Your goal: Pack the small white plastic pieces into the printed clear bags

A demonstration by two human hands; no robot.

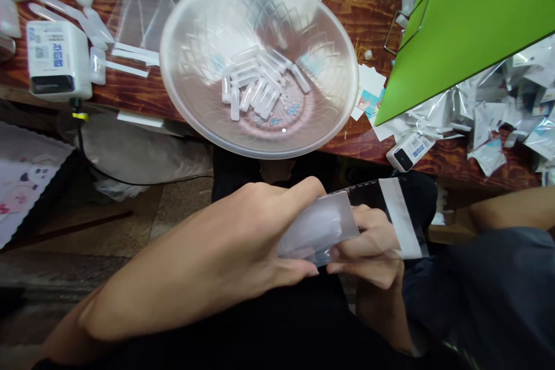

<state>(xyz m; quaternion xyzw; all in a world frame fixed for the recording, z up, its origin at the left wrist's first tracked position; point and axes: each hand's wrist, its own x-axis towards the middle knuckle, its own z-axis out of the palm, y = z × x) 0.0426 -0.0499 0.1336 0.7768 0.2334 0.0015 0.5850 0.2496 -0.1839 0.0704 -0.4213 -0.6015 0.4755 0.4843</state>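
Clear plastic bag with a broad white strip across its right end is held above the person's lap, just off the near edge of the dark reddish-brown wooden bench. Overlapping its left part is a frosted, translucent rectangular plastic piece; whether that piece lies inside the bag or against it, I cannot tell.

The left hand is clamped on the left end of the frosted piece, thumb along its lower edge and fingers over the upper one, so most of the piece sits to the right of this grip. The right hand touches the piece's lower right, fingers curled close together; I cannot tell whether they pinch it. The white-strip end sticks out beyond the right knuckles.

Directly past the hands, a wide, round, translucent plastic bowl overhangs the bench's near edge, small translucent white plastic tubes heaped in it. Near the bench's left end stands a white boxy device with a black panel; a smaller white device lies at the near edge, right of the bowl. Clear packets crowd the bench's right side beside a bright green flat panel.
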